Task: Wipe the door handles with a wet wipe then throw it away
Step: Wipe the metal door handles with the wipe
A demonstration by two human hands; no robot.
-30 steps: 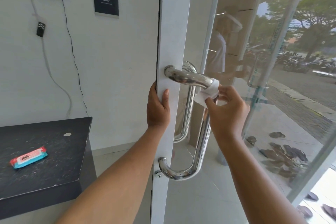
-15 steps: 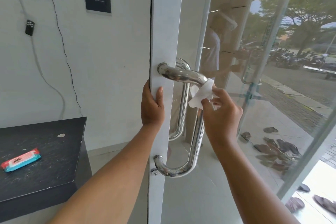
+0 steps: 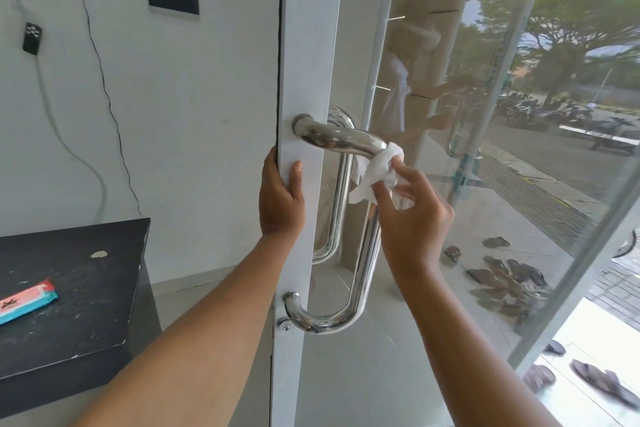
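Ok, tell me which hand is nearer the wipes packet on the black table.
Left. The left hand grips the door frame's edge, on the side toward the wipes packet. The right hand is farther off, pressing the wet wipe to the door handle.

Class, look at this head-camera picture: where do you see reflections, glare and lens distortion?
Head view: the glass panel mirrors a faint figure over the street; the steel door handle carries bright highlights; the door frame and wall lines lean from wide-angle distortion; the sandals at bottom right are smeared.

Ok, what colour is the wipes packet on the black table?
Pink-red and light blue wipes packet, seen in the head view.
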